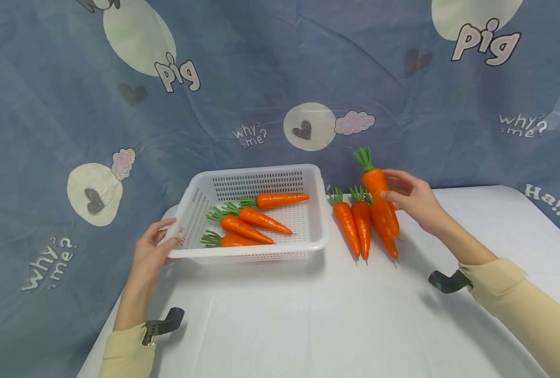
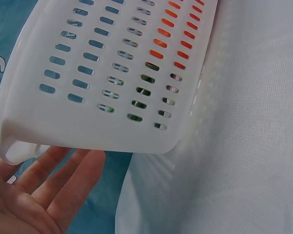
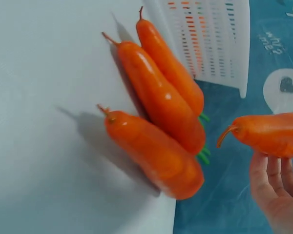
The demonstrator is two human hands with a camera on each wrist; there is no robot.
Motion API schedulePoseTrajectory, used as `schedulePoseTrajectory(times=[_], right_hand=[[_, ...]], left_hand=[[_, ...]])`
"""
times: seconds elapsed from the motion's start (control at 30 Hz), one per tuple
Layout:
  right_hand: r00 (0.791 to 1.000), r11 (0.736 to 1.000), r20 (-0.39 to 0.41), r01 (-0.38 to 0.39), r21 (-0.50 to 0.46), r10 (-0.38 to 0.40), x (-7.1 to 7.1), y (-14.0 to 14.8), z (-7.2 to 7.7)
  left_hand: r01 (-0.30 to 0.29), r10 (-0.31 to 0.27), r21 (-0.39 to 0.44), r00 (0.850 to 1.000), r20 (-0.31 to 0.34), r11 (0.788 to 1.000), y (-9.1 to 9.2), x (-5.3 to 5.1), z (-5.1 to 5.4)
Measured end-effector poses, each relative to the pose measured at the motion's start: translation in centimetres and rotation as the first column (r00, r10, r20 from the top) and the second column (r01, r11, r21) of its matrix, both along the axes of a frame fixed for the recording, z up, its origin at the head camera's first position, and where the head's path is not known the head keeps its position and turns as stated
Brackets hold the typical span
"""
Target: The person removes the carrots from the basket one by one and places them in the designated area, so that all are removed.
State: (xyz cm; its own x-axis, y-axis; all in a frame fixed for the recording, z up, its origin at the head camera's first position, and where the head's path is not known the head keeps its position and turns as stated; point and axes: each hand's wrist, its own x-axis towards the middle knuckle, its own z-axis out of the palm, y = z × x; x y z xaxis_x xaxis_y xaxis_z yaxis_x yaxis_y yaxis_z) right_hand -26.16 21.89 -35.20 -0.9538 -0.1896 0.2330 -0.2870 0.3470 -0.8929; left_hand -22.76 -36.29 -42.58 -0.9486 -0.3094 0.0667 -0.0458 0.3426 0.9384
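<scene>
A white plastic basket (image 1: pixel 251 253) stands on the table with several carrots (image 1: pixel 275 200) lying in it, green tops to the left. My left hand (image 1: pixel 151 249) grips the basket's left rim; in the left wrist view the hand (image 2: pixel 53 190) is at the rim's corner, fingers under it. My right hand (image 1: pixel 414 199) holds a carrot (image 1: pixel 376 181) raised, its green top upward, thumb and fingers on either side. Below and beside it lie three more carrots (image 1: pixel 345 220) on the table, right of the basket. In the right wrist view the held carrot (image 3: pixel 273 134) is partly cut off.
The table has a white cover (image 1: pixel 261 315). Right behind it hangs a blue printed cloth (image 1: pixel 242 68). Each wrist wears a dark strap with a camera mount (image 1: pixel 450 282). The loose carrots (image 3: pixel 161 97) lie close together near the table's back edge.
</scene>
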Motion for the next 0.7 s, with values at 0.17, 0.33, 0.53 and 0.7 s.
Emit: schedulePoseTrajectory(times=[0.17,0.33,0.53,0.7], right_hand=[[0.998,0.998,0.044,0.055,-0.006,-0.055,0.3,0.9,-0.6],[0.986,0.993,0.119,0.118,-0.016,-0.115,0.5,1.7,-1.2],[0.956,0.986,0.253,0.161,-0.039,-0.146,0.6,2.7,-2.1],[0.946,0.984,0.277,0.177,-0.008,-0.168,0.8,3.5,-3.1]], left_hand=[[0.014,-0.014,-0.007,1.0,-0.021,1.0,0.9,1.0,1.3],[0.01,-0.011,-0.017,1.0,-0.008,1.0,2.8,2.5,3.5],[-0.002,0.002,-0.001,1.0,0.026,1.0,3.5,3.2,4.6],[-0.009,0.009,-0.007,1.0,0.025,1.0,3.5,3.0,4.4]])
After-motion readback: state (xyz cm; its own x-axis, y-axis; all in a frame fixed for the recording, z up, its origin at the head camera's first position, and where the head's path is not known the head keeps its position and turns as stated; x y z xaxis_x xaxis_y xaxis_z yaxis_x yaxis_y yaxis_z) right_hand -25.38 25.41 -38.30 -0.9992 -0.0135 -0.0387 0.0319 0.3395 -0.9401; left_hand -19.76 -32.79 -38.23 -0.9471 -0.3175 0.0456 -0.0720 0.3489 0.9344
